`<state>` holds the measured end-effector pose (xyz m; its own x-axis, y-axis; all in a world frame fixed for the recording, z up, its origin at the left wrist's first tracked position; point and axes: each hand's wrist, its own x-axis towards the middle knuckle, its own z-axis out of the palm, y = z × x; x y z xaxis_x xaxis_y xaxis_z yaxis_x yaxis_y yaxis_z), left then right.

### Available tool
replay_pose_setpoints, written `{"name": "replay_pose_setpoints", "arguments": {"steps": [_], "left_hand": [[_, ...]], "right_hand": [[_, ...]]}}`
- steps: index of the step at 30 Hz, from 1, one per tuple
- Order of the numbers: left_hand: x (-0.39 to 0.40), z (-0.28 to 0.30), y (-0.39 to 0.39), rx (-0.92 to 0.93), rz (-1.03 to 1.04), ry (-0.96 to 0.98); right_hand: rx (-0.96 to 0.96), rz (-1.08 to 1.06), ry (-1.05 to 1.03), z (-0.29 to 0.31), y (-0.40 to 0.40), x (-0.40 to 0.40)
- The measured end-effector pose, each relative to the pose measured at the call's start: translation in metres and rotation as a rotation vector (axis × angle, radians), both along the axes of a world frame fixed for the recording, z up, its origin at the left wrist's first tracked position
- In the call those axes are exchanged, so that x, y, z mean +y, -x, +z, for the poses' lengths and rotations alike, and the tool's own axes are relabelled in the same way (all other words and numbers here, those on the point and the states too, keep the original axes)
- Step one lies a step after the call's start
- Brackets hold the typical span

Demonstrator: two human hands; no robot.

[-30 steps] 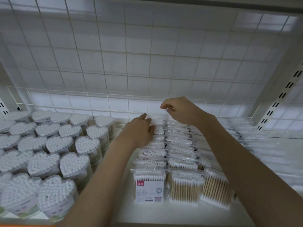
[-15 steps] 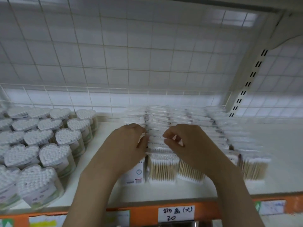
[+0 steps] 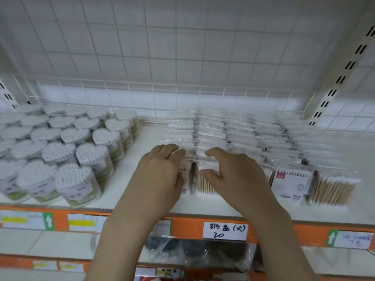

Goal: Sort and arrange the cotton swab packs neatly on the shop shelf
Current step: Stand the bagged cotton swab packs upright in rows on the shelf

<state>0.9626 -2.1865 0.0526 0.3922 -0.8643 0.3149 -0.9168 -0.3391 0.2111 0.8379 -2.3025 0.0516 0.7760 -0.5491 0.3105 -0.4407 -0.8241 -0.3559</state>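
Hands at the centre of the head view, both reaching over the front edge of the white shelf (image 3: 203, 209) with their backs to the camera. The left hand (image 3: 160, 175) lies with fingers bent over the front of a row of flat cotton swab packs (image 3: 203, 128); whether it pinches a pack cannot be told, as its fingertips are hidden. The right hand (image 3: 235, 175) is held in a loose claw, thumb and forefinger apart, just over the foremost pack of wooden-stemmed swabs (image 3: 205, 184); no grip is visible. The flat packs stand in several rows running from the hands toward 12 o'clock, up to the wire grid back panel (image 3: 182, 47); further rows extend toward 2 o'clock, ending at 3 o'clock in a boxed pack with a pink label (image 3: 290, 185) and a clear pack of wooden swabs (image 3: 334, 191). At 9 to 10 o'clock, apart from the flat packs, stands a dense group of heart-shaped swab tubs (image 3: 60, 142). At 6 o'clock the orange shelf-edge strip (image 3: 186, 226) carries a handwritten price tag (image 3: 225, 231). A slotted upright (image 3: 343, 78) rises at 2 o'clock. Motion blur softens all detail.
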Motion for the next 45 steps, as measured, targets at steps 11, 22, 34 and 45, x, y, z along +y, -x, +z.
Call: {"name": "replay_pose_setpoints", "arguments": {"steps": [11, 22, 34, 45], "left_hand": [[0.004, -0.021, -0.007, -0.017, -0.045, -0.052], [0.008, -0.03, -0.008, 0.024, -0.072, -0.012], [0.01, -0.039, -0.005, 0.044, -0.072, 0.073], [0.006, -0.033, -0.004, 0.066, -0.094, 0.099]], "right_hand": [[-0.079, -0.107, -0.041, -0.013, 0.002, 0.011], [-0.053, -0.283, -0.053, -0.011, 0.018, 0.043], [-0.137, -0.28, -0.032, -0.017, 0.04, 0.06], [-0.063, -0.082, -0.09, -0.02, 0.036, 0.019]]}}
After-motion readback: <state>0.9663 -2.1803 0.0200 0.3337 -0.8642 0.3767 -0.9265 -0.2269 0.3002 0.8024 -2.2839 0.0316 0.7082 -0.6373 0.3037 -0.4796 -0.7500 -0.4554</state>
